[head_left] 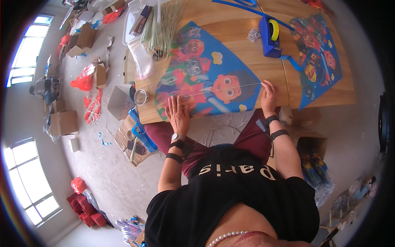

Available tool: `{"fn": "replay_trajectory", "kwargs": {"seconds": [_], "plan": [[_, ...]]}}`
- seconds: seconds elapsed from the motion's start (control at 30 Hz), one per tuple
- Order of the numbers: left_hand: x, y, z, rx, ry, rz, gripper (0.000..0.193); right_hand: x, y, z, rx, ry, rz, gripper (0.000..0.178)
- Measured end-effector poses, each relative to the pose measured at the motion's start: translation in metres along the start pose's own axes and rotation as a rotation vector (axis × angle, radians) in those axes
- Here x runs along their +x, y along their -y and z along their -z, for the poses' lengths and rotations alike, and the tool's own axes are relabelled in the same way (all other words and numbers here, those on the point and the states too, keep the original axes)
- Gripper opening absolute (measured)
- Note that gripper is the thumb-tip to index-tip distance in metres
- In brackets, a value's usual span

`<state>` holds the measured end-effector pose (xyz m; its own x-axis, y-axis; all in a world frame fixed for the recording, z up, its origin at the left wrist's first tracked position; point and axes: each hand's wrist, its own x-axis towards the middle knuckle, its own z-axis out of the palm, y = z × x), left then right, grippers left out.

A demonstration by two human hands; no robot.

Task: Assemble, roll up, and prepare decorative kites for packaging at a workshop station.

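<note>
A printed kite sheet with cartoon figures on blue lies flat on the wooden table in front of me. Across its lower part runs a thin, straight white line; whether it is a string or a slim rod I cannot tell. My left hand rests flat on the sheet with fingers stretched, beside a small ring at the line's left end. At the sheet's right corner, the fingers of my right hand close on the line's other end.
A blue tape dispenser with yellow tape stands near blue ribbon. Another printed kite sheet lies at the table's right. Thin pale sticks and a clear plastic bin are far left. A clear tape roll sits at the left edge.
</note>
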<state>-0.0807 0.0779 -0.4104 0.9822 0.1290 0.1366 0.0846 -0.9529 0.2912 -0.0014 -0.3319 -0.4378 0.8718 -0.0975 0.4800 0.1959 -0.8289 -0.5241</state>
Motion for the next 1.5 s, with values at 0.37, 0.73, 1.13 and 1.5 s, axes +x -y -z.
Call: {"fn": "replay_trajectory", "kwargs": {"seconds": [0.37, 0.73, 1.13, 1.5], "plan": [[-0.001, -0.004, 0.002, 0.007, -0.008, 0.017, 0.064, 0.005, 0.004, 0.004, -0.009, -0.016, -0.002, 0.040], [-0.005, 0.000, -0.004, -0.118, -0.112, 0.116, 0.073, 0.001, 0.001, 0.001, 0.004, -0.030, -0.024, 0.037], [-0.005, -0.003, -0.002, -0.097, -0.076, 0.089, 0.068, 0.002, 0.001, 0.002, -0.004, -0.044, -0.019, 0.037], [0.015, -0.043, 0.006, -0.131, -0.167, 0.067, 0.065, 0.004, 0.000, 0.008, 0.094, -0.028, -0.164, 0.032]]}}
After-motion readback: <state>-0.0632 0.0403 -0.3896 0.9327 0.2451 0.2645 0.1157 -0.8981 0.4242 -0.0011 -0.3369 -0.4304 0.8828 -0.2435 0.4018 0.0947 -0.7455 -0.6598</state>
